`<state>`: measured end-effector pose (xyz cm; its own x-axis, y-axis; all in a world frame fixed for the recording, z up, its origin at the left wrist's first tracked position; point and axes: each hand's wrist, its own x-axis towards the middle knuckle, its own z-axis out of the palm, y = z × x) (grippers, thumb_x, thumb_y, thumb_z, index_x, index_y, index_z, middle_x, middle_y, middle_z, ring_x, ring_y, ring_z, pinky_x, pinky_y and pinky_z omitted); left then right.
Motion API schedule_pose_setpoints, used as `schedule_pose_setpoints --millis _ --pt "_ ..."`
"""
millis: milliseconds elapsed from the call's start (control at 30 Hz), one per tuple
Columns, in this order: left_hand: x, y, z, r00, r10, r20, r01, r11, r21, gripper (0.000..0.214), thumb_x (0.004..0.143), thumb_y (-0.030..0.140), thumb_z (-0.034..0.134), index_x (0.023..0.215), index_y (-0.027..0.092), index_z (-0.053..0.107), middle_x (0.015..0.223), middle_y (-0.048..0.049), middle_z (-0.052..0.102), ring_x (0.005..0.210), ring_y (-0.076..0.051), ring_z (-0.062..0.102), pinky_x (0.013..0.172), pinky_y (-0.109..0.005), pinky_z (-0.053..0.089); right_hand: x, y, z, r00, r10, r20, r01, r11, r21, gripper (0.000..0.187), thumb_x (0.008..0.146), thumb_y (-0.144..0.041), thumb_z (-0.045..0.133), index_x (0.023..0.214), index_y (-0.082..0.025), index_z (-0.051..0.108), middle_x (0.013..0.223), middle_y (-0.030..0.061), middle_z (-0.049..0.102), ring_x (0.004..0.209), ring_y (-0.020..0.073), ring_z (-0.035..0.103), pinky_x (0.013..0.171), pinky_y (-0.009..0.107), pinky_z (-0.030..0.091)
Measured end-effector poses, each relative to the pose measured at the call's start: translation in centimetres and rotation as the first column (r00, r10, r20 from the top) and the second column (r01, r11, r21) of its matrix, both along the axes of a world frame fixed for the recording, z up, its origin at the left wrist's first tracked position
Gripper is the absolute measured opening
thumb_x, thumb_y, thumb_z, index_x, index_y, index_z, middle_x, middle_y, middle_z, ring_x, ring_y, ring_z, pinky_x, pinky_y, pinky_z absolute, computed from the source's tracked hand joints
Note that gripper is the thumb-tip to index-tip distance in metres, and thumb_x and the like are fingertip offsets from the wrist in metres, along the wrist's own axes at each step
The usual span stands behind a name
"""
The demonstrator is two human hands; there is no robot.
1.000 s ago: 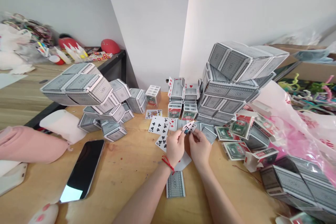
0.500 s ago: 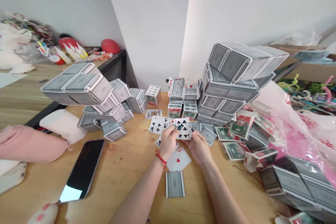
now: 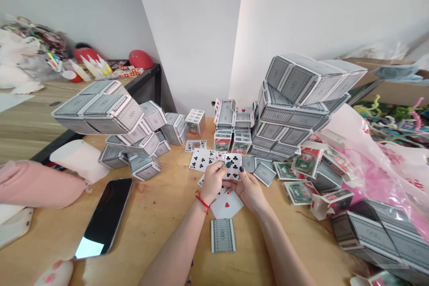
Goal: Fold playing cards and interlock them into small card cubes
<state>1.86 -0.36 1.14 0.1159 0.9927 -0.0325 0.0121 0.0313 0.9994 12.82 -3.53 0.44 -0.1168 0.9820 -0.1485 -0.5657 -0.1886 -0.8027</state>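
Note:
Between my two hands is a seven of clubs playing card (image 3: 234,161), face up. My left hand (image 3: 214,178) pinches its left side with the thumb on top. My right hand (image 3: 250,187) grips its right side, thumb at the edge and fingers underneath. Below my hands an ace of hearts (image 3: 228,205) lies face up, partly covered. Nearer me rests a card with its patterned back up (image 3: 223,235). Behind my left hand is a six of clubs (image 3: 200,159). Several face-down cards (image 3: 264,173) lie right of my hands.
Blocks built of cards form a tall stack (image 3: 288,111) at right and a leaning one (image 3: 107,111) at left. A phone (image 3: 105,216) lies at left beside a pink case (image 3: 43,185). Card boxes (image 3: 306,163) and a pink plastic bag (image 3: 365,165) crowd the right.
My right hand has shifted slightly left along the seven of clubs, and its thumb now sits further in on the card. My left hand has barely moved.

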Motion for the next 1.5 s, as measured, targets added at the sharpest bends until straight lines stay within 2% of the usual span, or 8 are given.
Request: schedule_pose_setpoints --millis 367,500,600,767,900,1133,1267,1500 --pt "0.2 -0.4 0.7 0.989 -0.051 0.142 0.054 0.998 -0.019 0.032 0.072 0.035 0.053 0.051 0.015 0.038 0.053 0.0045 0.037 0.053 -0.007 0.035 0.05 -0.019 0.031 0.0 0.1 -0.5 0.995 -0.057 0.077 0.056 0.998 0.014 0.027 0.072 -0.043 0.057 0.079 -0.018 0.063 0.088 0.0046 0.065 0.076 0.0197 0.062 0.065 0.036 0.054" --pt "-0.1 -0.5 1.5 0.957 -0.174 0.232 0.192 0.98 -0.056 0.022 0.068 0.035 0.058 0.07 0.013 0.056 0.065 -0.0001 0.055 0.061 -0.011 0.049 0.054 -0.022 0.04 0.0 0.0 -0.8 0.987 -0.041 0.157 0.035 0.998 0.044 0.025 0.075 -0.041 0.054 0.083 -0.018 0.062 0.09 0.0042 0.063 0.076 0.0197 0.061 0.061 0.035 0.053" --pt "-0.2 -0.4 1.7 0.951 -0.227 0.21 0.254 0.96 -0.114 0.032 0.061 0.033 0.066 0.085 0.012 0.061 0.072 -0.004 0.062 0.066 -0.015 0.056 0.057 -0.025 0.044 0.1 0.0 -1.2 0.965 0.003 0.263 -0.02 0.998 0.059 0.026 0.076 -0.041 0.052 0.083 -0.019 0.062 0.09 0.0049 0.063 0.076 0.0208 0.06 0.061 0.034 0.052" --pt "0.1 -0.3 0.8 0.966 -0.174 0.19 0.201 0.97 -0.136 0.033 0.058 0.028 0.069 0.086 0.012 0.065 0.076 -0.0056 0.066 0.072 -0.018 0.059 0.065 -0.027 0.047 0.4 0.0 -1.9 0.856 -0.079 0.51 -0.007 0.986 0.166 0.023 0.076 -0.036 0.05 0.076 -0.017 0.062 0.08 0.006 0.062 0.08 0.0228 0.057 0.065 0.034 0.049" --pt "0.5 -0.5 0.5 0.969 -0.098 0.227 0.136 0.978 -0.158 0.026 0.059 0.027 0.068 0.079 0.01 0.067 0.07 -0.0054 0.066 0.065 -0.017 0.059 0.061 -0.026 0.046 0.7 0.2 -2.4 0.804 -0.106 0.585 -0.022 0.978 0.208 0.022 0.077 -0.034 0.048 0.065 -0.017 0.056 0.069 0.0032 0.057 0.07 0.0189 0.054 0.063 0.031 0.047" --pt "1.2 -0.5 0.8 0.987 0.04 0.153 -0.026 0.995 -0.097 0.02 0.062 0.028 0.065 0.069 0.01 0.063 0.065 -0.0041 0.062 0.064 -0.016 0.056 0.061 -0.026 0.043 0.3 0.1 -2.4 0.817 -0.103 0.567 0.012 0.987 0.163 0.022 0.075 -0.036 0.052 0.063 -0.017 0.056 0.06 0.001 0.054 0.061 0.017 0.051 0.056 0.028 0.045" --pt "1.4 -0.5 0.9 0.993 0.067 0.099 -0.065 0.998 -0.017 0.023 0.069 0.033 0.059 0.077 0.012 0.061 0.075 -0.0056 0.062 0.071 -0.016 0.055 0.067 -0.027 0.043 -0.2 0.1 -1.5 0.889 -0.143 0.436 0.076 0.983 0.169 0.018 0.073 -0.035 0.054 0.082 -0.02 0.059 0.074 0.0032 0.061 0.075 0.0208 0.056 0.062 0.03 0.047" --pt "0.9 -0.3 0.1 0.995 0.069 0.067 -0.074 0.994 0.086 0.021 0.077 0.024 0.045 0.093 0.017 0.058 0.085 -0.0041 0.058 0.071 -0.014 0.052 0.065 -0.024 0.042 0.1 0.2 -0.1 0.947 -0.225 0.23 0.211 0.974 0.084 0.055 0.069 -0.026 0.058 0.12 -0.028 0.038 0.086 0.0025 0.063 0.058 0.0163 0.058 0.05 0.028 0.047"
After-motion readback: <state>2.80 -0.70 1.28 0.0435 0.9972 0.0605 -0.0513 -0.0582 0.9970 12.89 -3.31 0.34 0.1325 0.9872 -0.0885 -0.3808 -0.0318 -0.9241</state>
